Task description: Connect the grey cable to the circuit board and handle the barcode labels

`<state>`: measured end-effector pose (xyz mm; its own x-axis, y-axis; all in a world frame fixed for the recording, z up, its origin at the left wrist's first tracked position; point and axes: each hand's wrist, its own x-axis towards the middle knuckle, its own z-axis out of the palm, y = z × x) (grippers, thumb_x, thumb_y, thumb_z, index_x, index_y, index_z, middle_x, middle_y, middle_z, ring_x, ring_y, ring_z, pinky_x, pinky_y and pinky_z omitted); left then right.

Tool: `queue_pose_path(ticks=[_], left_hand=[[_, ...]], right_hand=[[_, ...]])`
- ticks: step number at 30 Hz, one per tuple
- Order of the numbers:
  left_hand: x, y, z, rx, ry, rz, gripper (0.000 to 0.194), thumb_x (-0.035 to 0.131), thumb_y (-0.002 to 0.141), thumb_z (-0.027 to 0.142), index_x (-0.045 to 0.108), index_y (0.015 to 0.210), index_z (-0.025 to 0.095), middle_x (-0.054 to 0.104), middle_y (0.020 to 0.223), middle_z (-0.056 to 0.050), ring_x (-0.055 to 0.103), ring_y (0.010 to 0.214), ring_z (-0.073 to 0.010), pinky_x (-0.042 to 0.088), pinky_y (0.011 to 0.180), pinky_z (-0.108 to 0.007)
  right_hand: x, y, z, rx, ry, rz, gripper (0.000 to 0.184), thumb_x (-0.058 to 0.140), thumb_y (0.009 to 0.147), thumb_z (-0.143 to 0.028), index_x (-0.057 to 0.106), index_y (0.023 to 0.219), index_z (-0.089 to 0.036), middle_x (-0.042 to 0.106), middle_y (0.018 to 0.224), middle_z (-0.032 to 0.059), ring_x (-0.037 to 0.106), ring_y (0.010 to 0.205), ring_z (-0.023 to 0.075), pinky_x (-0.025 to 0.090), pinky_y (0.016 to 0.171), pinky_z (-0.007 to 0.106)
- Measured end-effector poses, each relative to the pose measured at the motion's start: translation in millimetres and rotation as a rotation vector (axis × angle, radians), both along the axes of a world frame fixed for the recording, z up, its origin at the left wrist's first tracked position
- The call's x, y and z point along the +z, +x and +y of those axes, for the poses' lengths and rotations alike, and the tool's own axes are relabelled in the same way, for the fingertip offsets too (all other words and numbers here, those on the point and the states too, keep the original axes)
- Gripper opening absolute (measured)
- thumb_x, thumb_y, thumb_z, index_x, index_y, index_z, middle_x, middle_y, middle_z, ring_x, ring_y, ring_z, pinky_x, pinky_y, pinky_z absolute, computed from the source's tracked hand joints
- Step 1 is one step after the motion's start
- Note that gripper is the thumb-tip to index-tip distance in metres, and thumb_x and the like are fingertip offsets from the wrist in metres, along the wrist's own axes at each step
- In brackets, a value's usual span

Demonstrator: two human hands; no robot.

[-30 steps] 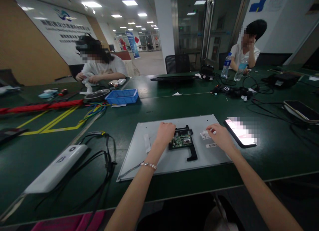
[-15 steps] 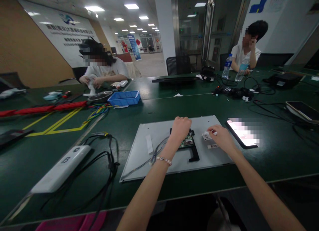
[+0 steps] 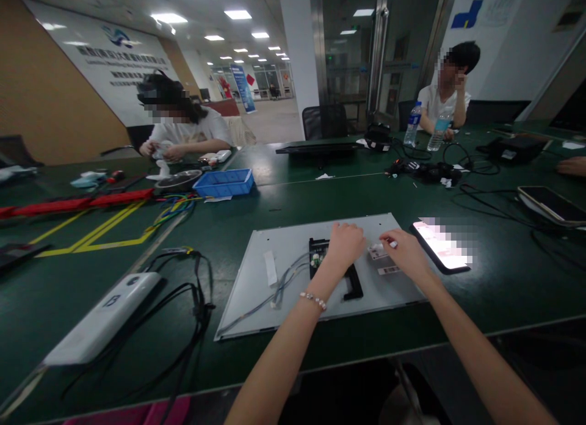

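A flat grey-white panel (image 3: pixel 293 309) lies on the table in front of me, like the back of a screen. On its middle sit a black bracket (image 3: pixel 353 284) and a green circuit board (image 3: pixel 315 259), partly covered by my forearm and hand. My left hand (image 3: pixel 347 245) is over the bracket's right side, fingers curled down; their tips and anything in them are hidden. To its right, my right hand (image 3: pixel 406 249) pinches a small white piece (image 3: pixel 392 244) above the printed labels (image 3: pixel 389 270). Grey cables (image 3: pixel 286 275) and a white strip (image 3: pixel 270 268) lie on the panel's left.
A lit phone (image 3: pixel 439 245) lies right of the panel. At left are a white device (image 3: pixel 107 315) and black cables (image 3: pixel 196 290). Beyond stand a blue bin (image 3: pixel 224 184), a metal bowl (image 3: pixel 178 181) and water bottles (image 3: pixel 439 134). Two people (image 3: pixel 196 129) (image 3: pixel 444 101) sit across the table.
My left hand has moved right across the bracket, closer to my right hand, uncovering the board's left part. My right hand stays over the labels with the white piece. The view has shifted slightly.
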<state>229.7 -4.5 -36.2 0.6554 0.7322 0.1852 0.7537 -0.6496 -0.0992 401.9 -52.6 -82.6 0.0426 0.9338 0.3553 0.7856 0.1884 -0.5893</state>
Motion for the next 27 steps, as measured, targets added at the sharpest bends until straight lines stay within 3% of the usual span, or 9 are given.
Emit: queue_pose_path(ticks=[5,9,12,16,20,23,27], left_hand=[[9.8,-49.3,3.4,0.148,-0.041,-0.184,0.028,0.044,0.089,0.028,0.058,0.109,0.015,0.062,0.108,-0.011,0.057,0.101,-0.0226,0.041,0.088,-0.036],[-3.5,-86.4,9.0,0.247,-0.102,-0.307,0.034,0.048,0.086,0.025,0.054,0.116,0.012,0.056,0.119,-0.012,0.052,0.111,-0.0219,0.040,0.095,-0.034],[-17.8,-100.2,10.0,0.288,-0.145,-0.401,0.037,0.048,0.086,0.025,0.050,0.120,0.012,0.054,0.122,-0.012,0.050,0.115,-0.0211,0.039,0.098,-0.034],[-26.7,-105.1,5.8,0.264,-0.208,-0.460,0.039,0.047,0.086,0.027,0.046,0.123,0.014,0.052,0.124,-0.011,0.049,0.118,-0.0204,0.038,0.100,-0.034],[-22.2,-109.9,1.4,0.188,-0.263,-0.467,0.044,0.046,0.087,0.033,0.042,0.127,0.014,0.049,0.129,-0.011,0.046,0.121,-0.0199,0.035,0.103,-0.033],[-15.3,-117.7,-0.5,0.139,-0.352,-0.460,0.054,0.045,0.087,0.042,0.035,0.133,0.017,0.043,0.136,-0.011,0.042,0.124,-0.0200,0.034,0.104,-0.033],[-8.9,-128.2,-3.1,0.083,-0.522,-0.430,0.074,0.051,0.081,0.051,0.021,0.141,0.021,0.027,0.147,-0.010,0.034,0.131,-0.0228,0.031,0.106,-0.034]], right_hand=[[0.9,-1.9,-0.8,0.017,-0.005,0.005,0.021,0.046,0.082,-0.021,0.064,0.090,-0.018,0.065,0.094,0.0064,0.060,0.082,0.0178,0.045,0.076,0.031],[1.9,-4.8,-2.2,0.036,-0.001,0.004,0.021,0.046,0.083,-0.021,0.064,0.092,-0.019,0.064,0.096,0.0061,0.060,0.086,0.0176,0.045,0.079,0.031],[1.8,-7.1,-1.7,0.036,0.002,-0.039,0.021,0.046,0.085,-0.023,0.064,0.095,-0.018,0.064,0.099,0.0065,0.059,0.091,0.0184,0.044,0.083,0.033],[5.4,-12.9,4.4,0.115,-0.007,-0.177,0.024,0.050,0.085,-0.025,0.062,0.105,-0.018,0.062,0.106,0.0084,0.057,0.098,0.0203,0.043,0.086,0.034],[14.6,-21.3,18.2,0.248,0.002,-0.350,0.026,0.052,0.084,-0.022,0.061,0.108,-0.018,0.062,0.110,0.0096,0.055,0.104,0.0222,0.042,0.088,0.035],[19.2,-27.6,28.7,0.289,-0.012,-0.462,0.020,0.053,0.083,-0.018,0.064,0.100,-0.018,0.064,0.104,0.0099,0.058,0.099,0.0231,0.043,0.084,0.035],[17.3,-33.5,35.6,0.241,-0.061,-0.499,0.017,0.050,0.084,-0.014,0.066,0.085,-0.017,0.067,0.092,0.0104,0.061,0.088,0.0226,0.044,0.079,0.033]])
